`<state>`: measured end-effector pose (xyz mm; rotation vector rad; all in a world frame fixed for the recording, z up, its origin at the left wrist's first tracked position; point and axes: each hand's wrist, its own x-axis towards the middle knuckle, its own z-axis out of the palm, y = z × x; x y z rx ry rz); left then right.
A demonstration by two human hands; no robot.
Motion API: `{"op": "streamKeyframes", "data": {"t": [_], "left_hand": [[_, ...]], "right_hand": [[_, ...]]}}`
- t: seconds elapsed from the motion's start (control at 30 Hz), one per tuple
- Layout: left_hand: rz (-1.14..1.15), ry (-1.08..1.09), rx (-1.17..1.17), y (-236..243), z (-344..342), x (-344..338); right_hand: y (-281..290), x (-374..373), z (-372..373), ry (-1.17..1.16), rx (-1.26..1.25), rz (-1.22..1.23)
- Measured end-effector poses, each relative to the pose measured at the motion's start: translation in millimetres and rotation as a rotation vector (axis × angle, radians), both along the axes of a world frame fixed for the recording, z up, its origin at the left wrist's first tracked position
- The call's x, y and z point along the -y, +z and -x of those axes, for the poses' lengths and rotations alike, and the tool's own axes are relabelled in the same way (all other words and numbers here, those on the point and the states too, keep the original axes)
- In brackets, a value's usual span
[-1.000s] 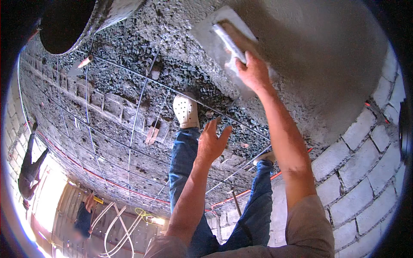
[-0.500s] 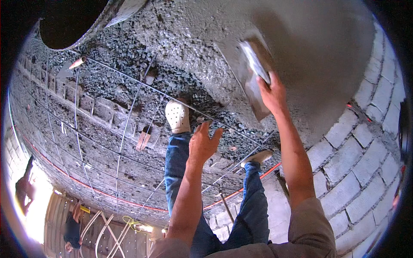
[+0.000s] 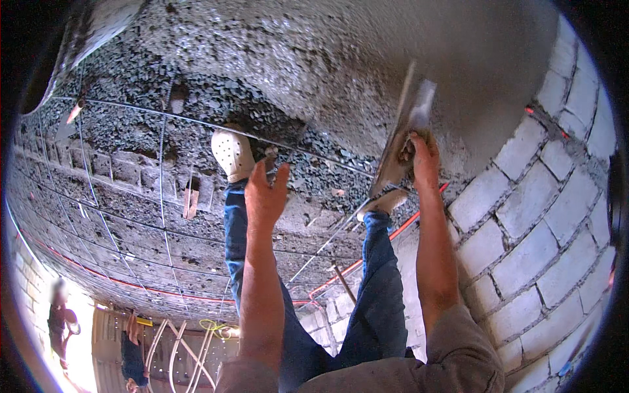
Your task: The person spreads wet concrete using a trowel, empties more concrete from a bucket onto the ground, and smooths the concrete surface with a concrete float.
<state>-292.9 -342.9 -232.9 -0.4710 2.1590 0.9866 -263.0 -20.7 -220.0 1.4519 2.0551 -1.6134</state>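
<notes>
My right hand (image 3: pixel 424 160) is closed round the handle of a rectangular finishing trowel (image 3: pixel 393 154). Its long blade is tilted up on edge beside wet grey concrete (image 3: pixel 314 59), which is smoothed at the right and rough toward the left. The blade's lower end comes close to my right shoe (image 3: pixel 388 200). My left hand (image 3: pixel 266 196) hangs in the air with fingers apart and nothing in it, near my left clog (image 3: pixel 232 154).
Thin steel bars (image 3: pixel 203 123) form a grid over loose gravel (image 3: pixel 190 92). A block wall (image 3: pixel 511 229) rises at the right. A red hose or conduit (image 3: pixel 131 285) crosses the ground. A large container's rim (image 3: pixel 85 46) is at upper left. Two people (image 3: pixel 134 357) stand in the background.
My right hand has drawn the trowel down toward me and turned its blade steeper. My left hand has shifted left and up in the picture. The container has moved toward the upper left edge.
</notes>
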Motion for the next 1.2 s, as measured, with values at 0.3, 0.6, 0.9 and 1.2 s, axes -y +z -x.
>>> {"op": "streamKeyframes", "data": {"t": [0.3, 0.6, 0.9, 1.2], "left_hand": [[-0.142, 0.309, -0.014, -10, 2, 4], [-0.199, 0.476, -0.06, 10, 19, 29], [-0.345, 0.707, -0.094, 1, 28, 53], [-0.464, 0.796, -0.05, 6, 37, 55]], "right_hand": [[4, 26, -7, 0.213, 0.15, 0.338], [-2, 124, 125, 1.96, 0.151, -0.323], [-39, 200, 197, 2.422, 0.473, -0.693], [-15, 169, 299, 2.399, 0.463, -1.054]]}}
